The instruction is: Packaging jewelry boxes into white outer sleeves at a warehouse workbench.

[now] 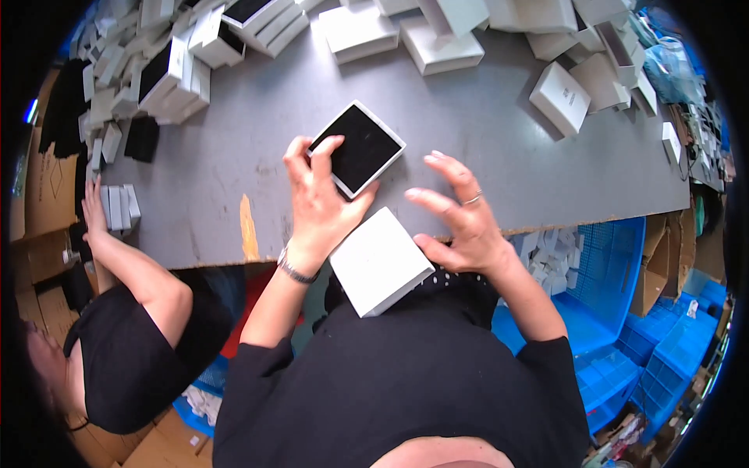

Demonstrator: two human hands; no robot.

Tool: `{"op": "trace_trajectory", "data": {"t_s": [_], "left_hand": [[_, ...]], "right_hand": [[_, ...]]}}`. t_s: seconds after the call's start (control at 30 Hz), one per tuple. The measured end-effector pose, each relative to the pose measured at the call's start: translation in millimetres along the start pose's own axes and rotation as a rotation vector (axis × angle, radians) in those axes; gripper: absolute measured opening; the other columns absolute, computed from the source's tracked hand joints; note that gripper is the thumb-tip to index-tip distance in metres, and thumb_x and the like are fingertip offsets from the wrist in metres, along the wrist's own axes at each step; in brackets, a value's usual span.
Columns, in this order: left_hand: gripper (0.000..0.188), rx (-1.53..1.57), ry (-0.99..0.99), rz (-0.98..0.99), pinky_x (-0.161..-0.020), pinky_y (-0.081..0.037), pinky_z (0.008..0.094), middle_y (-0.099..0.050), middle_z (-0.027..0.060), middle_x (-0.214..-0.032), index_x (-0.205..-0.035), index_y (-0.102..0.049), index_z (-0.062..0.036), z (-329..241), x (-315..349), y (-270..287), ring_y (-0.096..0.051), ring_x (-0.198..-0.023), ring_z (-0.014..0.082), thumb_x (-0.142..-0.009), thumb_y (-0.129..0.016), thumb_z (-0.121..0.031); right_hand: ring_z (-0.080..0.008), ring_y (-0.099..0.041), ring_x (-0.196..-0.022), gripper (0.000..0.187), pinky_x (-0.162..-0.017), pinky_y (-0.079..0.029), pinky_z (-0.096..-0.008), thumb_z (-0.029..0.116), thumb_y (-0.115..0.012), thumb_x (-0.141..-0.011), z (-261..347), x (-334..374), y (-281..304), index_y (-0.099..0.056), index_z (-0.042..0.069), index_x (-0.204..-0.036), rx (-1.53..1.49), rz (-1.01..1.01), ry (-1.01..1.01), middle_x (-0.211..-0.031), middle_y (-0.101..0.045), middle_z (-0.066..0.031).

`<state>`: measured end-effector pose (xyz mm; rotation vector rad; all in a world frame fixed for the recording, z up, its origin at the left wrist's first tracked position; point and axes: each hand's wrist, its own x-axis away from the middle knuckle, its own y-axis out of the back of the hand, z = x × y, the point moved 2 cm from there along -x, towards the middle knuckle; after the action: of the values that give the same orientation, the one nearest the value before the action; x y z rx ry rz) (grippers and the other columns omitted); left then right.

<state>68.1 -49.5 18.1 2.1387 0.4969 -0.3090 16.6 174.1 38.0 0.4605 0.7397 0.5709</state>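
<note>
Working at a grey counter [234,171], a person in a black shirt [398,374] has a white box [378,261] close in front, overlapping the middle of the counter's near edge; what supports it, and whether it is a lid alone, cannot be told. Just right of it, the right hand [460,222] is spread, a ring [473,198] on one finger, its thumb at the white box's right side, contact unclear. Beyond the near edge's right half, a blue crate [597,312] holds small white pieces [552,256]. By the counter's near left corner, a co-worker's hand [95,214] reaches beside a short row of white cartons [121,207]. Slightly farther in from the near edge, the left hand [318,204], a metal band [296,267] at its wrist, pinches an open box [365,150] across its near left side, thumb at one wall, one fingertip over the black interior. Black-lined boxes [173,82] stand toward the far left corner, and a lone tilted-looking carton [560,100] lies toward the far right. More white boxes [359,33] crowd the far edge, with clear bluish plastic [672,74] at the far right corner.
</note>
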Motion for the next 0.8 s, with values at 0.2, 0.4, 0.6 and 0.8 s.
{"op": "trace_trajectory", "data": {"t_s": [0.2, 0.4, 0.6, 0.8], "left_hand": [[0.080, 0.077, -0.007, 0.003, -0.101, -0.045, 0.0499, -0.035, 0.0210, -0.131, -0.134, -0.050, -0.0116, -32.8, 23.0, -20.3, -0.044, -0.121, 0.0411, -0.066, -0.091, -0.021], [0.087, 0.147, 0.007, -0.002, -0.103, -0.044, 0.0483, -0.035, 0.0194, -0.129, -0.136, -0.047, -0.0063, -31.3, 17.6, -13.4, -0.044, -0.119, 0.0378, -0.063, -0.091, -0.020], [0.088, -0.017, -0.038, 0.051, -0.106, -0.041, 0.0516, -0.039, 0.0228, -0.135, -0.139, -0.048, -0.0064, -22.8, 31.4, 0.1, -0.043, -0.124, 0.0412, -0.063, -0.089, -0.022], [0.085, 0.094, -0.094, 0.107, -0.109, -0.039, 0.0507, -0.045, 0.0219, -0.133, -0.139, -0.048, -0.0039, -17.8, 29.7, 8.2, -0.047, -0.123, 0.0405, -0.062, -0.081, -0.016]], "right_hand": [[-0.0445, -0.053, -0.131, 0.038, -0.112, -0.040, -0.0524, 0.020, -0.062, -0.081, 25.8, 38.9, -12.2, -0.065, 0.002, -0.115, -0.333, 0.299, 0.080, -0.140, -0.056, -0.0230], [-0.0378, -0.058, -0.121, 0.065, -0.103, -0.046, -0.0506, 0.042, -0.086, -0.074, 32.1, 73.7, 9.7, -0.067, 0.004, -0.123, -0.497, 0.456, -0.066, -0.138, -0.062, -0.0174], [-0.0315, -0.064, -0.103, 0.058, -0.091, -0.053, -0.0425, 0.032, -0.092, -0.068, 67.9, 64.0, 40.9, -0.073, 0.003, -0.115, -0.212, 0.347, 0.041, -0.118, -0.074, -0.0099], [-0.0314, -0.057, -0.114, 0.052, -0.093, -0.050, -0.0419, 0.019, -0.091, -0.063, 39.3, 62.6, 63.7, -0.070, 0.010, -0.109, 0.547, 0.088, 0.006, -0.127, -0.067, -0.0070]]}}
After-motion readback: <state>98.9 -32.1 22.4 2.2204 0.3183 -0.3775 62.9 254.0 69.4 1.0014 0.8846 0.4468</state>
